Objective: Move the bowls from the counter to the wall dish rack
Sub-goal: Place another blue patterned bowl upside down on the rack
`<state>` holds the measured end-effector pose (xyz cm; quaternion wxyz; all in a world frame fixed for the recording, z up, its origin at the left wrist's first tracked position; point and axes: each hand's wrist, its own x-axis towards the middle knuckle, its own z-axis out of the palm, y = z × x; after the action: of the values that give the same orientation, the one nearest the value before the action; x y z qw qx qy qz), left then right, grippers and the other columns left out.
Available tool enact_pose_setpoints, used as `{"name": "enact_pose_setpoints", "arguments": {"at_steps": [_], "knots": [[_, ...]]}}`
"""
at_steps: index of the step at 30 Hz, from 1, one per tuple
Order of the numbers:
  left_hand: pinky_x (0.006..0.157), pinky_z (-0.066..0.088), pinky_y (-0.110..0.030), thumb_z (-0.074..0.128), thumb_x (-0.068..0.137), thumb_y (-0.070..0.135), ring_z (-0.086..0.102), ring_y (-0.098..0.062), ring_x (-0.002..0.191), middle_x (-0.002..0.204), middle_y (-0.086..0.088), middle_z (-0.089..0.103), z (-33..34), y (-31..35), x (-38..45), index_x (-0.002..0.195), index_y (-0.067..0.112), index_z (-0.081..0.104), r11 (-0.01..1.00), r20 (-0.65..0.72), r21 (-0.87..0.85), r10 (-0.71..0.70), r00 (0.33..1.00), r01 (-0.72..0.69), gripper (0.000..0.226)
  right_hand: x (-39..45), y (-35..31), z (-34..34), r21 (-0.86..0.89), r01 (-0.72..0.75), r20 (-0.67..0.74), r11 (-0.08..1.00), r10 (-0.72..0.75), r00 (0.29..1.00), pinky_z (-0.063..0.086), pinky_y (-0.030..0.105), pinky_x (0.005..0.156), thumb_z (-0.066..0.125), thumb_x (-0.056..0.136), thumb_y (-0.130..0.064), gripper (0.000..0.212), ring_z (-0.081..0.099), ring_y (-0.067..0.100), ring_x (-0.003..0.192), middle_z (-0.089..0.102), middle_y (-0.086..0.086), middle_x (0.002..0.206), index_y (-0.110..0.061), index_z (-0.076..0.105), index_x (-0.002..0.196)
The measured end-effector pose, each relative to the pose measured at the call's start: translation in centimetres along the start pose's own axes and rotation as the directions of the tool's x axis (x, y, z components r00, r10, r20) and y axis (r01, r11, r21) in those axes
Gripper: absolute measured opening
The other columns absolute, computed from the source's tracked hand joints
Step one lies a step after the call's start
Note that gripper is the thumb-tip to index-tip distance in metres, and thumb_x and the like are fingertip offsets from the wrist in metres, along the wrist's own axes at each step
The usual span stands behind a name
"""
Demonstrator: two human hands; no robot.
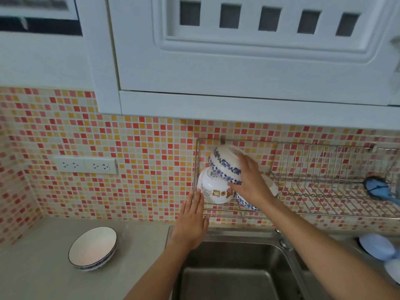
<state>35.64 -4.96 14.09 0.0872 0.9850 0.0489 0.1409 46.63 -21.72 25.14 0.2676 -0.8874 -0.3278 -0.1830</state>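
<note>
Step in hand: racking. The right hand (249, 180) holds a pair of nested white bowls with blue floral rims (225, 164), tilted mouth-down, fingers spread over their bases and thumb under the lower rim. The pair rests against a white bowl with cartoon animal print (213, 188) already lying at the left end of the wall-mounted wire dish rack (324, 169). Another blue-patterned bowl (245, 202) lies in the rack under the wrist, mostly hidden. The left hand (192, 221) is empty, fingers straight and pressed together, fingertips at the rack's front left corner, touching or just beside the cartoon bowl.

Remaining: one wide white bowl with thin blue rim (93, 249) stands upright on the grey counter (39, 267), well left of the steel sink (227, 267).

Next move, judged: seat the pair stably before letting go, since the stack looks crowded; then fetch the counter bowl.
</note>
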Motion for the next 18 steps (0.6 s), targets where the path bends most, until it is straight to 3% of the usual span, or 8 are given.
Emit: {"name": "enact_pose_setpoints", "arguments": {"at_steps": [5,13,18], "knots": [[0.119,-0.009,-0.036,0.005,0.096,0.051,-0.033,-0.014,0.138,0.153,0.005,-0.029,0.1,0.0,-0.1,0.146,0.021,-0.022,1.000,-0.014,-0.007,-0.004,1.000,0.004,0.065,-0.1,0.8,1.9,-0.268,0.196,0.143,0.943,-0.162,0.976,0.018,0.038,0.121,0.073,0.084,-0.025,0.097,0.010,0.025,0.148,0.016,0.012,0.159,-0.006,0.009,0.153],[0.114,-0.017,-0.033,0.010,0.099,0.049,-0.033,-0.015,0.138,0.154,0.003,-0.028,0.2,0.1,-0.1,0.147,0.020,-0.021,1.000,-0.047,-0.013,0.001,0.999,-0.002,0.063,0.0,1.7,3.3,-0.372,0.292,0.200,0.881,-0.231,0.952,0.015,0.037,0.118,0.073,0.083,-0.030,0.093,0.021,0.028,0.146,0.026,0.013,0.157,-0.004,0.018,0.152],[0.114,-0.017,-0.033,0.011,0.100,0.049,-0.034,-0.014,0.138,0.151,0.006,-0.032,0.1,0.2,-0.1,0.146,0.021,-0.022,0.999,-0.055,-0.031,-0.006,0.998,0.004,0.063,0.1,2.2,4.3,-0.391,0.338,0.287,0.856,-0.235,0.929,0.019,0.046,0.119,0.073,0.082,-0.033,0.093,0.023,0.028,0.145,0.025,0.012,0.157,-0.006,0.018,0.152]]}}
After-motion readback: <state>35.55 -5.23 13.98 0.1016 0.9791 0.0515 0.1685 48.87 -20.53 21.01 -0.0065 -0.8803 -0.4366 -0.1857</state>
